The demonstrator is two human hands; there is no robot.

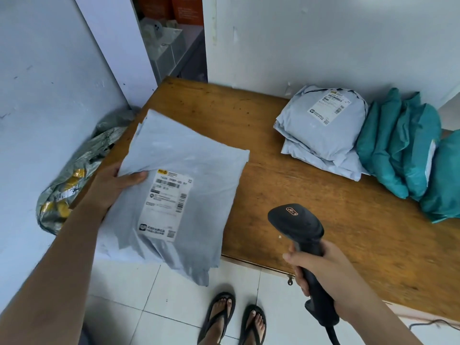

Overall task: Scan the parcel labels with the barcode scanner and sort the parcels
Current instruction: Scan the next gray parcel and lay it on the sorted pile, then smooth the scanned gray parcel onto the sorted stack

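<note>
Parcels sit in two groups on the far right part of the brown wooden table (273,175). One is a stack of pale grey plastic mailer bags (321,130), the top one showing a white label. Just beside it on the right is a row of teal plastic mailer bags (403,150), standing on edge and leaning against one another. The left hand (117,185) pinches the left edge of a large pale grey plastic mailer parcel (181,150), with the thumb lying across its upper face and the fingers hidden beneath. This parcel is tilted over the table's near left corner, its lower end hanging past the table edge above the white tiled floor (139,302); whether it touches the wood cannot be told. Its white printed shipping label (165,202) faces up, with barcodes visible but the print too blurred to read. The right hand (321,277) is curled around the grip of a black handheld barcode scanner (298,225), whose head is raised over the table's near edge, to the right of the held parcel and apart from it. A crumpled silver-grey plastic bag (74,175) with yellow items inside lies between the table's left side and the white wall. Two feet in black flip-flops (234,317) stand on the tiles below.
</note>
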